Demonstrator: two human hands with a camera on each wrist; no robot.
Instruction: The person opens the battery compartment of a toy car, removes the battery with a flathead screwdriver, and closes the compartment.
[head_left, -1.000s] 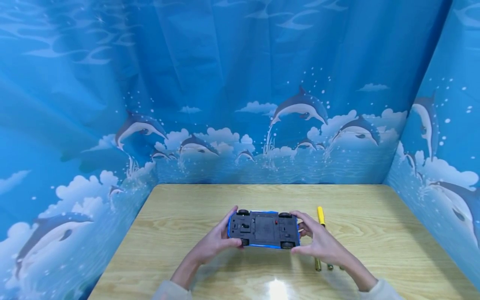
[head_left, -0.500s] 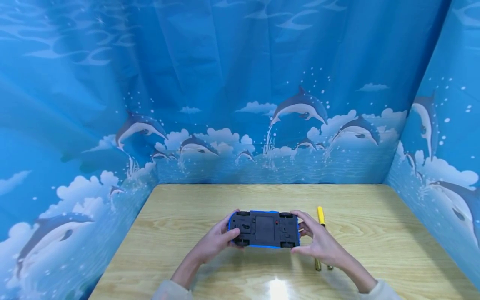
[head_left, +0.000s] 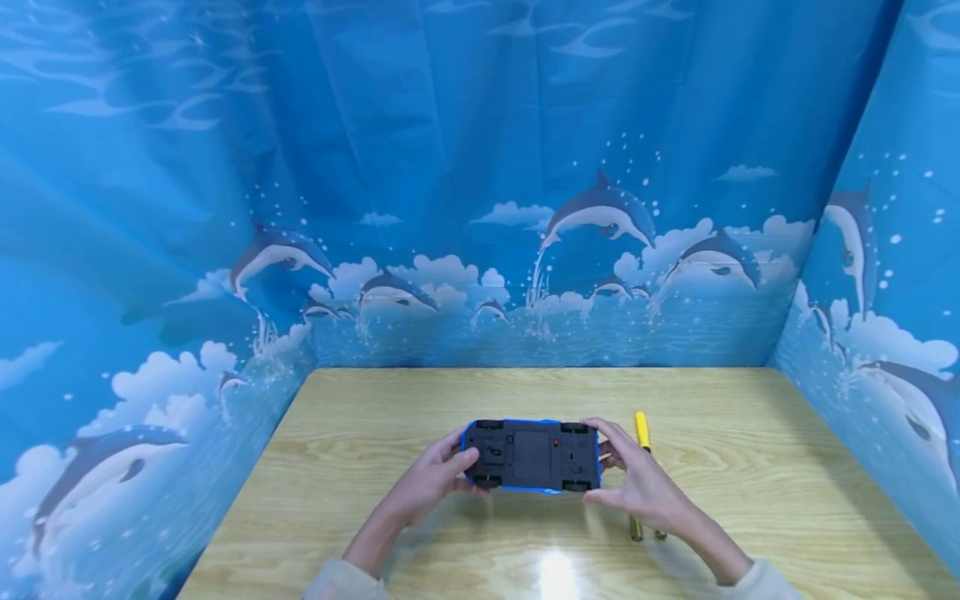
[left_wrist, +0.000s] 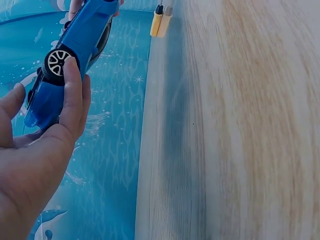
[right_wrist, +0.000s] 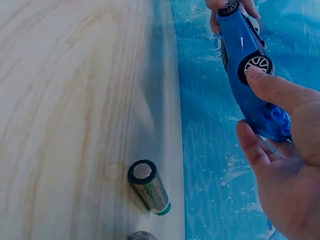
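Observation:
A blue toy car (head_left: 534,457) is held above the table with its black underside facing the head camera. That underside shows a rectangular panel and a small red part. My left hand (head_left: 423,483) grips the car's left end, its thumb over the underside. At the opposite end, my right hand (head_left: 637,483) holds the car between thumb and fingers. In the right wrist view, the right thumb presses against a wheel (right_wrist: 259,64). The left wrist view shows a left finger over a spoked wheel (left_wrist: 57,62) on the blue body (left_wrist: 82,37).
On the wood-grain table (head_left: 360,433), a yellow-handled tool (head_left: 642,429) lies beyond the right hand, partly hidden by it. Batteries (right_wrist: 151,189) sit near that hand and forearm. A blue dolphin-print curtain (head_left: 480,167) surrounds the table's back and sides.
My left thumb has moved from the near left wheel up onto the underside. The car has shifted very slightly to the right. My right hand has barely moved.

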